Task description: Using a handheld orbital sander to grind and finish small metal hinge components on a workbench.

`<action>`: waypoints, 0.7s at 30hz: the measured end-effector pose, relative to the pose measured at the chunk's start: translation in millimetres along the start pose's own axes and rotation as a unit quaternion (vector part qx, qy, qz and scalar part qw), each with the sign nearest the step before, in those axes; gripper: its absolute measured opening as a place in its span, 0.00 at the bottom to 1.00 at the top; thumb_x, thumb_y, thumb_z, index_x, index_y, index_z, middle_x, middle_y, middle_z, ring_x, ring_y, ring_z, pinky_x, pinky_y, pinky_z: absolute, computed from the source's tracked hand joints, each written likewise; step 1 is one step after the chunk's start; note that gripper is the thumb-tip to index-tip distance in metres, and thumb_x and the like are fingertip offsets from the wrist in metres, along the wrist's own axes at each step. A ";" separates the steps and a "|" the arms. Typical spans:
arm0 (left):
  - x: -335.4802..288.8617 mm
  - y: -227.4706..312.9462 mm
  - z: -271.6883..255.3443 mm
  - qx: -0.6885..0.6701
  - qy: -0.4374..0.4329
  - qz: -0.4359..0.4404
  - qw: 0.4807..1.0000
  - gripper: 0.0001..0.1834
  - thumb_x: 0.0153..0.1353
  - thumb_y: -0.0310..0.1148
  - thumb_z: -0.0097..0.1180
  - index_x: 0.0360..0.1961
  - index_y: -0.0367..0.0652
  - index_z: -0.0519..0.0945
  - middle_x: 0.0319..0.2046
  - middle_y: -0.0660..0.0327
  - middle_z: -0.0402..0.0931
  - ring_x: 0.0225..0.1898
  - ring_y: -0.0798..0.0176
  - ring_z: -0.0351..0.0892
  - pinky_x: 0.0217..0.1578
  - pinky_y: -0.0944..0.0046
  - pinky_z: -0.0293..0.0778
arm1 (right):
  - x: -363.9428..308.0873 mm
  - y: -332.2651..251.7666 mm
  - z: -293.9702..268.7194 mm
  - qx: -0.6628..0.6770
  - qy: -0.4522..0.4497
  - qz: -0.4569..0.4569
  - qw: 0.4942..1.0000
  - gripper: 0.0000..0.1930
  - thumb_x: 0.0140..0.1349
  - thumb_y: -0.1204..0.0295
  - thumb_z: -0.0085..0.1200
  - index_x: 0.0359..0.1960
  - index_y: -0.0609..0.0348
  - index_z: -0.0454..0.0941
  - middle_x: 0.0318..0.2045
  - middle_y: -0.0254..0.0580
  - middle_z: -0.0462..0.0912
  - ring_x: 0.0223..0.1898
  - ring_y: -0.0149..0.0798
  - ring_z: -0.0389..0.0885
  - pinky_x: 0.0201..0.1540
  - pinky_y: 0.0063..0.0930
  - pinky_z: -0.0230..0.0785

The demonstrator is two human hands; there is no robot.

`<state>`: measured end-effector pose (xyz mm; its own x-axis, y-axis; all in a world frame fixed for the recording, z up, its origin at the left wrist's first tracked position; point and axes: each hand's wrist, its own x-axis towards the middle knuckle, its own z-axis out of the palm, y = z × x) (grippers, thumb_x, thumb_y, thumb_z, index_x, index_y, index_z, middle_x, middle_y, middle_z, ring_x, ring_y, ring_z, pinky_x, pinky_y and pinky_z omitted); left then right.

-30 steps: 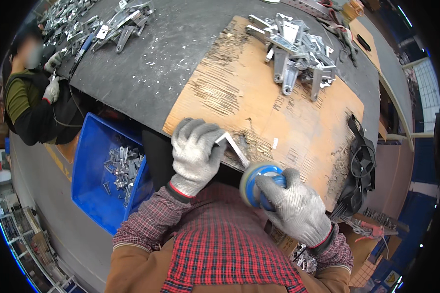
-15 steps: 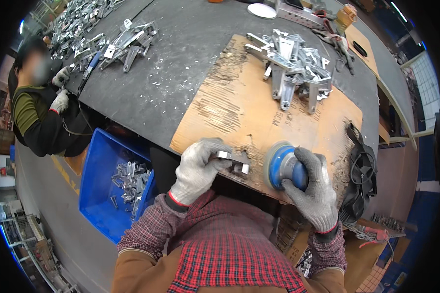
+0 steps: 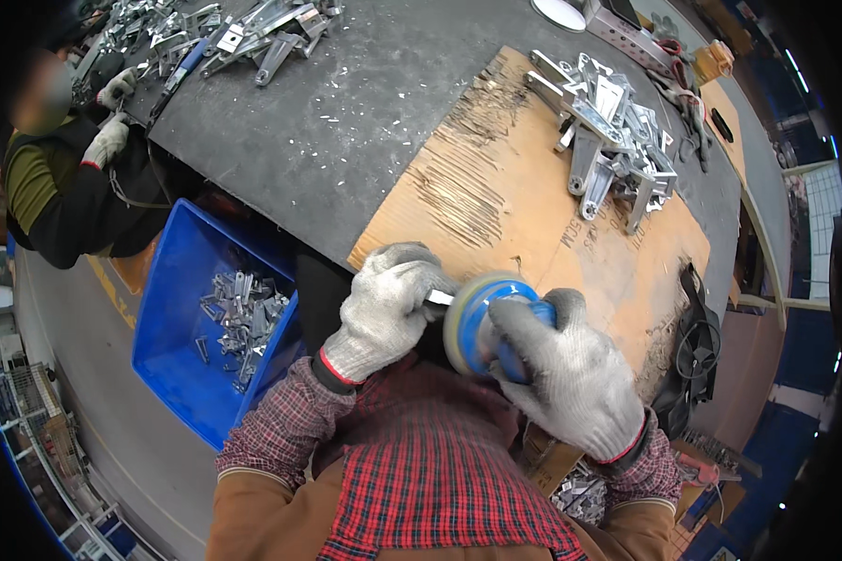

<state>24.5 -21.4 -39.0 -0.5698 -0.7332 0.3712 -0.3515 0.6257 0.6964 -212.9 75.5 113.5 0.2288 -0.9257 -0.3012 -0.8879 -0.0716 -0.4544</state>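
Observation:
My left hand (image 3: 388,304), in a whitish work glove, is closed on a metal bracket (image 3: 440,297); only a bright end of it shows past the fingers. Wrapped around a blue orbital sander (image 3: 507,301) is my gloved right hand (image 3: 575,374). The sander's round pad is tilted on edge and meets the bracket, and it hides most of that part. Both hands are at the near edge of the table, over worn cardboard (image 3: 533,238). On that cardboard, farther off, lies a pile of silvery metal brackets (image 3: 608,131).
A blue bin (image 3: 173,365) holding metal parts stands at the left, below the table edge (image 3: 281,168). More brackets (image 3: 271,37) lie at the far left, near a gloved co-worker (image 3: 65,187). Black straps (image 3: 688,346) hang at the right edge; gloves (image 3: 688,112) lie beyond the pile.
My right hand has brought the sander left, up against the bracket in my left hand. The whole view has shifted slightly, with the table contents now farther right and up.

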 end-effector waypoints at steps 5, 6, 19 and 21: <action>8.1 9.3 2.9 -0.002 -0.006 -0.027 1.000 0.16 0.49 0.27 0.83 0.41 0.48 0.94 0.42 0.58 0.92 0.56 0.46 0.91 0.60 0.46 0.82 | -20.8 24.1 3.6 -0.007 0.045 0.042 0.998 0.34 0.63 0.64 0.77 0.72 0.40 0.81 0.56 0.66 0.80 0.41 0.68 0.93 0.44 0.55 0.90; 10.2 11.4 2.3 0.002 -0.007 -0.042 0.999 0.16 0.49 0.27 0.83 0.41 0.48 0.94 0.42 0.58 0.92 0.56 0.46 0.91 0.60 0.46 0.82 | -25.5 28.3 3.9 -0.005 0.052 0.045 0.998 0.34 0.63 0.64 0.77 0.72 0.40 0.81 0.56 0.66 0.80 0.41 0.68 0.93 0.44 0.55 0.90; 187.3 84.0 46.9 -0.109 0.046 -0.113 0.987 0.16 0.76 0.34 0.72 0.60 0.39 0.89 0.41 0.58 0.92 0.41 0.67 0.89 0.48 0.63 0.85 | -72.1 54.4 34.7 0.041 0.186 0.162 0.968 0.33 0.62 0.62 0.78 0.71 0.37 0.82 0.57 0.63 0.83 0.46 0.70 0.93 0.48 0.58 0.89; 208.0 73.2 66.5 -0.099 0.089 -0.066 0.989 0.21 0.76 0.37 0.72 0.65 0.41 0.87 0.46 0.53 0.94 0.44 0.60 0.94 0.50 0.57 0.87 | -72.2 54.9 35.7 0.041 0.200 0.144 0.968 0.33 0.62 0.64 0.78 0.71 0.38 0.81 0.56 0.64 0.83 0.45 0.71 0.93 0.47 0.58 0.89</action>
<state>-169.1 -110.4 48.4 -0.3830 -0.8514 0.3584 -0.2514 0.4694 0.8464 -263.9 151.7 80.4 -0.2112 -0.9739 -0.0833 -0.8536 0.2253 -0.4697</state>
